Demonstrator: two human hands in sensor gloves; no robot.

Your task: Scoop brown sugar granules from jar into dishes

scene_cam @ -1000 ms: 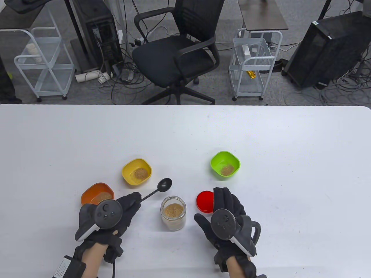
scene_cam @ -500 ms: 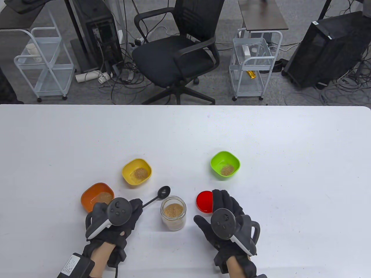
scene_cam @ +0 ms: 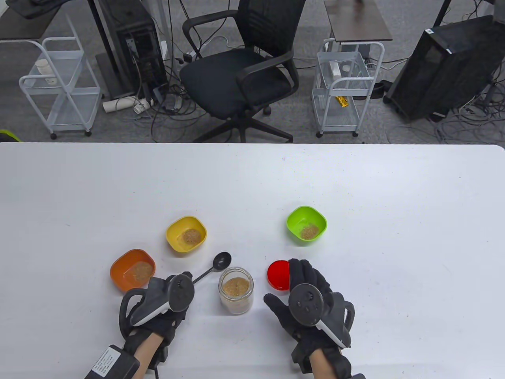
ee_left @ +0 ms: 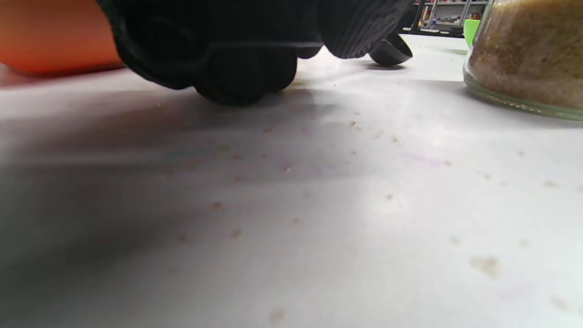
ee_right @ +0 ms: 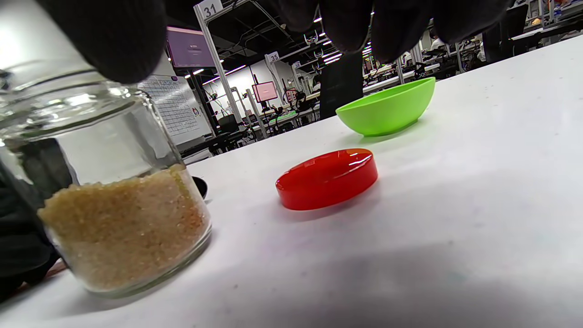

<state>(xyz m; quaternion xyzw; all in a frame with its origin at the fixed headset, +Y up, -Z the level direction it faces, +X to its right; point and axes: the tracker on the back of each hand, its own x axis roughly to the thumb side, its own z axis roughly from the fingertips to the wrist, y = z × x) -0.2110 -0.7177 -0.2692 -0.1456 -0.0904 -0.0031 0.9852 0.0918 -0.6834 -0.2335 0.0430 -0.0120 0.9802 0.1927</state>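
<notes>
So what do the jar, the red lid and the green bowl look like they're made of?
Jar: clear glass, likely; see-through wall with bright reflections. Red lid: glossy plastic, probably; smooth, opaque, sharp highlights. Green bowl: plastic with a duller satin sheen, apparently.

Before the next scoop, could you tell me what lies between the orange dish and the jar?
In the table view, the left hand holding the black spoon lies between the orange dish and the jar.
</notes>
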